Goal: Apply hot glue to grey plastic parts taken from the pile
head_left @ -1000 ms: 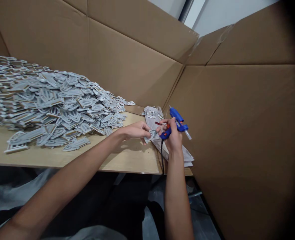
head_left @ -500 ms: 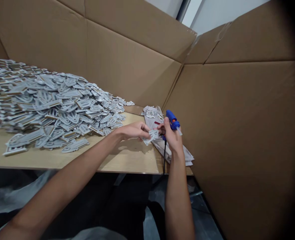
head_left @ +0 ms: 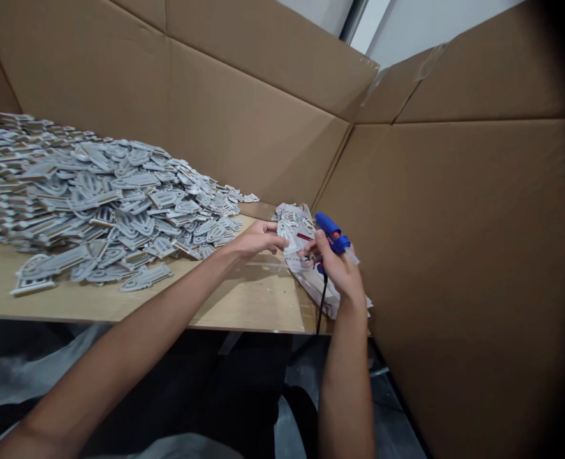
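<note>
My left hand (head_left: 261, 241) is closed in a pinch on the edge of a flat white cut-out piece (head_left: 290, 242), which is slightly blurred. Wrapped in my right hand (head_left: 336, 264) is a blue glue gun (head_left: 329, 225) with a clear glue stick poking from its back end and a black cord hanging down. The fingertips of that hand are close to the cut-out piece; whether they touch it I cannot tell. Beneath both hands lies a greyish paper stack (head_left: 333, 306), with a few white cut-outs and a small dark red object (head_left: 304, 236) on it.
A large heap of similar grey-white cut-outs (head_left: 120, 191) covers the left of the wooden table (head_left: 258, 306). Tall cardboard walls (head_left: 258, 108) enclose the back and right side. The table's front edge runs just below my hands, and the cord hangs over it.
The cut-out piece in my left hand has moved up slightly and turned. My right hand with the glue gun has shifted a little to the right.
</note>
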A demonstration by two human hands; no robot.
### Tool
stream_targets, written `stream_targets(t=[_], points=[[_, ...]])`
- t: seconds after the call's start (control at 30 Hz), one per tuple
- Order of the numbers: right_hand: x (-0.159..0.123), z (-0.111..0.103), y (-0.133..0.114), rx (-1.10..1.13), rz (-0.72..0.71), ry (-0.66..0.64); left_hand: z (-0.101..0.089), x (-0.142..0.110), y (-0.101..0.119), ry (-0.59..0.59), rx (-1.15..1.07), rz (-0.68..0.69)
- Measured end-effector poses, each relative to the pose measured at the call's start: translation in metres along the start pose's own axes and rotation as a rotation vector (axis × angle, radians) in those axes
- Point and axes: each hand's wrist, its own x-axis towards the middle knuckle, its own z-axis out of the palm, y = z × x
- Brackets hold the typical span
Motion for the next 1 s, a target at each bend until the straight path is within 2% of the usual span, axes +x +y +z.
stream_targets(t=[0.07,0.13,0.3,0.4,0.63,1.0], points=[[0.001,-0.004,0.000,-0.095,-0.020,0.113,-0.002,0.004,-0.004,0.089,-0.046,-0.011],[0.001,-0.007,0.000,-0.130,-0.045,0.159,-0.004,0.008,-0.009,0.165,-0.082,0.002],[-0.002,-0.007,0.000,-0.067,-0.121,0.027,-0.009,0.015,-0.018,0.387,-0.072,0.042],[-0.001,-0.006,0.005,-0.165,-0.121,-0.015,-0.010,0.017,-0.020,0.453,-0.074,0.042],[0.002,-0.002,0.013,-0.328,-0.126,-0.029,-0.010,0.016,-0.018,0.481,-0.085,0.065],[0.001,0.005,0.009,-0.282,-0.121,-0.053,-0.006,0.014,-0.011,0.474,-0.074,0.063]])
